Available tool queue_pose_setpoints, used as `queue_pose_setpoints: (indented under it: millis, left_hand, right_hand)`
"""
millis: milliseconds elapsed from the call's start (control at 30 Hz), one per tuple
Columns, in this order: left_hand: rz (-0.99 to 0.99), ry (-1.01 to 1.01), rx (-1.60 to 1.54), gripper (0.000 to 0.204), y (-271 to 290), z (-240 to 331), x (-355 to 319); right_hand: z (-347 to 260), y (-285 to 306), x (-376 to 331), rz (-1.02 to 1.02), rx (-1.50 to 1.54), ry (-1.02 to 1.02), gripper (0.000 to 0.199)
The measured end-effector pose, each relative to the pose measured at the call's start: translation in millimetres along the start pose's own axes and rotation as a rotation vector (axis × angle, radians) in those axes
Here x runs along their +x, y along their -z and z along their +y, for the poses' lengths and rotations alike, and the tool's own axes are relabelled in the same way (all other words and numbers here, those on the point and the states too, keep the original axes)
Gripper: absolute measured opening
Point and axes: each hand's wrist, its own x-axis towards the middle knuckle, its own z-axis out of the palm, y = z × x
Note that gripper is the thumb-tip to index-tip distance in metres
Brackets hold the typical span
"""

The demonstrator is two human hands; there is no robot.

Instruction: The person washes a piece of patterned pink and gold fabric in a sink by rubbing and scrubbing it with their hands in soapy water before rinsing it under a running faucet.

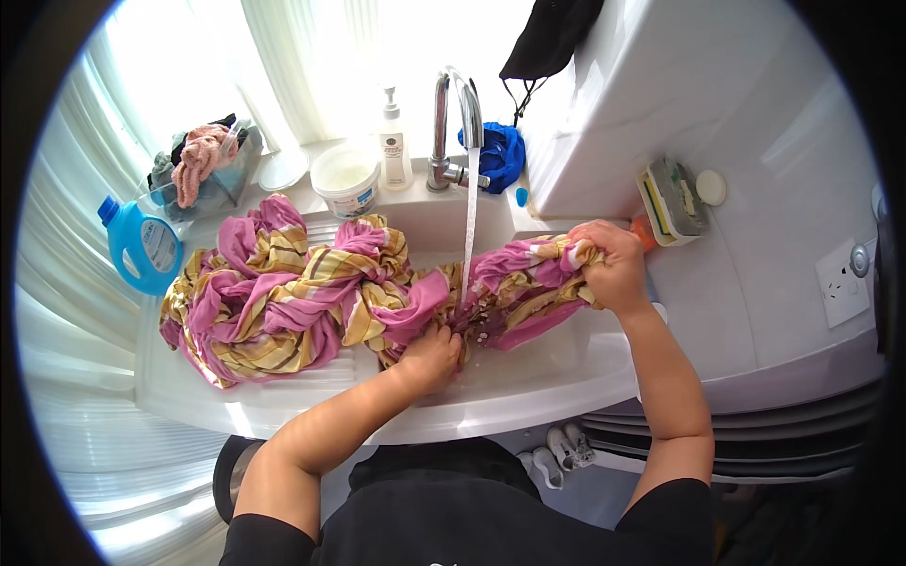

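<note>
A large pink and yellow plaid cloth (283, 302) lies bunched over the ribbed left side of the white sink (576, 368) and stretches across the basin. My right hand (613, 264) is closed round a gathered end of it, raised at the basin's right side. Lower and nearer to me, my left hand (434, 358) grips the same cloth by the near rim, its fingertips partly hidden in the folds. Water runs from the chrome faucet (442, 132) onto the stretch between my hands, which looks dark and wet there.
Behind the sink stand a white tub (345, 179), a pump bottle (394, 151) and a blue cloth (502, 156). A blue detergent bottle (142, 247) and a clear bin of clothes (226, 179) are at left. A wall holder with sponges (672, 200) hangs at right, near an outlet (841, 285).
</note>
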Motion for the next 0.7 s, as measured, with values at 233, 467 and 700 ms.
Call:
queue_pose_setpoints:
  millis: [233,467,700]
  left_hand:
    - [0.059,0.322,0.552,0.050,-194,-96,77]
    - [-0.101,0.279,-0.112,0.025,-9,-25,15]
    - [0.294,0.272,-0.306,0.024,82,-27,-47]
  right_hand:
    - [4,5,3,0.193,0.444,-0.243,0.012]
    - [88,-38,-72,-0.811,-0.386,-0.489,0.033]
    - [76,-118,-102,-1.098,-0.329,-0.246,0.110]
